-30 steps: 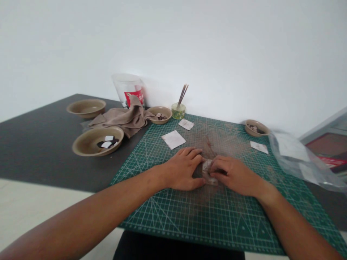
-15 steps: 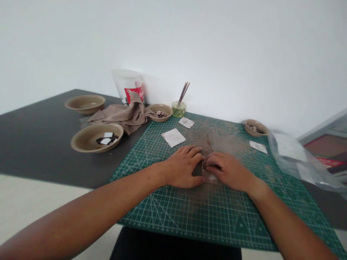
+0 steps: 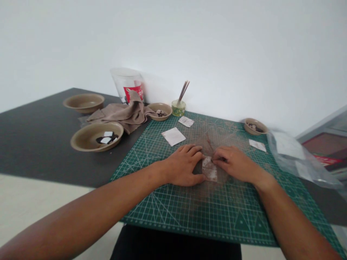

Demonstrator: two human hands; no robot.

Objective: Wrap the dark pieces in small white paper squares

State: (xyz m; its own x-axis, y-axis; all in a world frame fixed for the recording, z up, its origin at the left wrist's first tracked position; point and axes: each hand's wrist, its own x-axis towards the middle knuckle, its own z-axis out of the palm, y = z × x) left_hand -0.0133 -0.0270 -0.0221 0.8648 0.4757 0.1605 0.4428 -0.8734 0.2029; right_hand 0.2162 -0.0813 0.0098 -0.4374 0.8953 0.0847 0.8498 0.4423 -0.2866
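Note:
A small white square piece [image 3: 209, 169], smeared with brown, lies on the green cutting mat [image 3: 230, 202]. My left hand [image 3: 184, 165] rests on the mat at the piece's left side, thumb at the lower left corner and index fingertip at the upper left, holding it down. At the upper right edge, the fingers of my right hand [image 3: 230, 161] are pinched together; whatever is between them is hidden. Just beyond the hands is a reddish-brown streak [image 3: 209, 141]. A larger white square [image 3: 174, 136] and a smaller white piece [image 3: 186, 121] lie farther back.
Another white piece [image 3: 257, 145] lies right, near a bowl of dark bits [image 3: 255, 131] and a clear plastic bag [image 3: 303, 162]. Left are a bowl with white and black pieces [image 3: 81, 141], a brown cloth [image 3: 116, 115], another bowl [image 3: 84, 104], a clear tub [image 3: 119, 79] and a green stick holder [image 3: 179, 110].
My right hand has shifted up and right, uncovering more of the white piece. My left hand stays in place.

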